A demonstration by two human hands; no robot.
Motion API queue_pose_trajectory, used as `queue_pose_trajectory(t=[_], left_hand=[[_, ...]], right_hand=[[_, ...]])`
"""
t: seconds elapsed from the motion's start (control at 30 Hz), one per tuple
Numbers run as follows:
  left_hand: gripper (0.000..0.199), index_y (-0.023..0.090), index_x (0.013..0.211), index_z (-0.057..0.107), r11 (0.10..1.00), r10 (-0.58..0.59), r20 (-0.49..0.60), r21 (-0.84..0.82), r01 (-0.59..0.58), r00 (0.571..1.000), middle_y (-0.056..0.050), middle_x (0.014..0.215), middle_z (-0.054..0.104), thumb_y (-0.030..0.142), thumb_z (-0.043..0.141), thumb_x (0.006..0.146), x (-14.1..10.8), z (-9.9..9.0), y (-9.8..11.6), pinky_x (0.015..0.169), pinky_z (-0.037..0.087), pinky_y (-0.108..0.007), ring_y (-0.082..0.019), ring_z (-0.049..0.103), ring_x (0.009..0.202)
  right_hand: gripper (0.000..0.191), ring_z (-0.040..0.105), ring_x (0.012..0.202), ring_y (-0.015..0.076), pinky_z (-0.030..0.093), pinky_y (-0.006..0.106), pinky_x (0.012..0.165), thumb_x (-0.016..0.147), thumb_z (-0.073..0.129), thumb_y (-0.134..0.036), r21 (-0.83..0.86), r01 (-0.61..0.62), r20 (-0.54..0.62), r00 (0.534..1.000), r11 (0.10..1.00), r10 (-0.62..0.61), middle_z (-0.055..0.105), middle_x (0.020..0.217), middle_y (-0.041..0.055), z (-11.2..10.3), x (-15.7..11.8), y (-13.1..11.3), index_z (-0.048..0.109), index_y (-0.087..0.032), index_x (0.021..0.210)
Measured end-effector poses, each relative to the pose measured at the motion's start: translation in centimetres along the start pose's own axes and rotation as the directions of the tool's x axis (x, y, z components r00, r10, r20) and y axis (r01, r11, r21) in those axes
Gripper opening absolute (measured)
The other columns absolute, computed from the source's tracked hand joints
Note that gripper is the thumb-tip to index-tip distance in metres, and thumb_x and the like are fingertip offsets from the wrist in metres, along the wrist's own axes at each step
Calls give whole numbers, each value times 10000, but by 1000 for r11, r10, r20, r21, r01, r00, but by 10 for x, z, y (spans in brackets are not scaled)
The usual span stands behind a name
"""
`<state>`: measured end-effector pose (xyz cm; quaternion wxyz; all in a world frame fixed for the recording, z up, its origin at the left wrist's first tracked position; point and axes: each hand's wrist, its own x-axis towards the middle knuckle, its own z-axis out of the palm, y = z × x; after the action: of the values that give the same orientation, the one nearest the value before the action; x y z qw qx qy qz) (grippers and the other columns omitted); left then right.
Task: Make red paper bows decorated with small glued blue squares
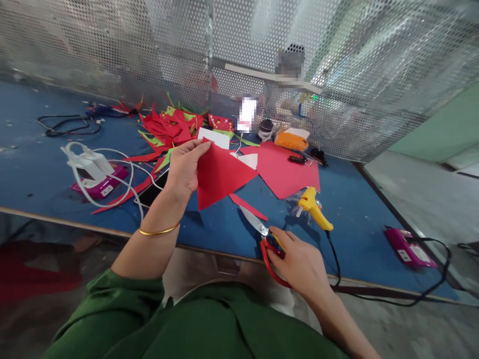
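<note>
My left hand point(185, 167) pinches the upper corner of a red triangular sheet point(222, 177), either paper or felt, and holds it up above the blue table. In my right hand point(303, 259) are scissors point(277, 264) with red handles, low over the table's front edge. Their blades look closed and point up and left, just short of a thin red strip point(249, 207) on the table. Behind the held triangle lies a larger red sheet point(288, 172), with a white paper piece point(249, 160) beside its left edge.
Red and green scraps point(168, 127) are heaped at the back. A yellow glue gun point(314, 207) lies at right, its black cord trailing over the front edge. White chargers sit on a purple power strip point(101, 184) at left. A lit phone point(247, 114) stands against the perforated metal screen point(179, 45).
</note>
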<state>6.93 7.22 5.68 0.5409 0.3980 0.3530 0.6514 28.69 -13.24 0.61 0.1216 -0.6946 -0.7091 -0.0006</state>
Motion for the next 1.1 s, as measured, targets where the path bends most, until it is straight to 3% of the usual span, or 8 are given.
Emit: queue_pose_trajectory(t=[0.23, 0.3, 0.43, 0.6, 0.7, 0.73, 0.8, 1.1], left_hand=[[107, 223, 779, 711, 996, 69, 63, 56, -72, 996, 25, 732, 706, 293, 775, 729, -28, 26, -2, 680, 524, -236, -126, 630, 687], [110, 223, 796, 712, 981, 140, 70, 128, -148, 988, 23, 757, 708, 320, 753, 762, -39, 33, -1, 698, 514, -238, -129, 629, 718], [125, 232, 832, 722, 915, 213, 186, 308, -262, 959, -5, 864, 752, 354, 701, 811, -59, 47, 1, 802, 531, -297, -176, 666, 841], [265, 206, 1013, 730, 883, 162, 450, 332, -333, 878, -60, 1016, 768, 403, 588, 908, -55, 51, -5, 892, 526, -311, -202, 693, 963], [514, 154, 1159, 674, 638, 69, 510, 638, -431, 857, -113, 1056, 748, 333, 208, 1037, -33, 40, -16, 831, 535, -300, -186, 695, 959], [469, 163, 1155, 671, 435, -30, 560, 753, -493, 828, -101, 1044, 746, 298, 241, 1028, -27, 36, -19, 774, 535, -287, -180, 697, 916], [196, 186, 990, 726, 314, -141, 625, 763, -564, 767, -68, 959, 757, 283, 584, 896, -21, 31, -26, 785, 515, -296, -211, 691, 909], [173, 259, 994, 746, 90, -372, 718, 658, -747, 588, -63, 960, 771, 336, 679, 855, -47, 42, -37, 781, 455, -305, -234, 686, 948]], right_hand=[[352, 687, 901, 252, 511, 323, 697, 881, 604, -263, -117, 240, 52, 971, 964, -235, 731, 987, 99, -15, 31, -17, 641, -165, 1217], [238, 685, 833, 228, 502, 311, 686, 933, 570, -306, -82, 260, -134, 954, 962, -269, 726, 908, 82, -22, 36, -18, 672, -176, 1103], [397, 663, 964, 270, 504, 372, 829, 905, 608, -514, 112, 198, -614, 784, 974, -89, 712, 1031, 136, -34, 55, -14, 650, -176, 1110], [365, 641, 678, 202, 494, 309, 639, 912, 568, -538, 435, 178, -447, 894, 883, 40, 726, 763, 35, -34, 87, -2, 700, -202, 862], [346, 593, 613, 175, 470, 293, 618, 881, 642, -495, 518, 79, -674, 651, 852, 350, 712, 708, 43, -25, 93, 10, 711, -166, 798], [344, 611, 652, 186, 481, 303, 648, 872, 661, -483, 542, 68, -731, 530, 838, 430, 732, 767, 69, -21, 94, 14, 726, -146, 848], [371, 646, 740, 214, 503, 331, 708, 868, 673, -474, 602, 91, -754, 394, 794, 526, 753, 881, 109, -16, 94, 20, 740, -119, 953], [282, 642, 675, 192, 499, 304, 670, 869, 690, -428, 555, 139, -751, 508, 820, 422, 754, 812, 73, -16, 85, 15, 739, -158, 934]])
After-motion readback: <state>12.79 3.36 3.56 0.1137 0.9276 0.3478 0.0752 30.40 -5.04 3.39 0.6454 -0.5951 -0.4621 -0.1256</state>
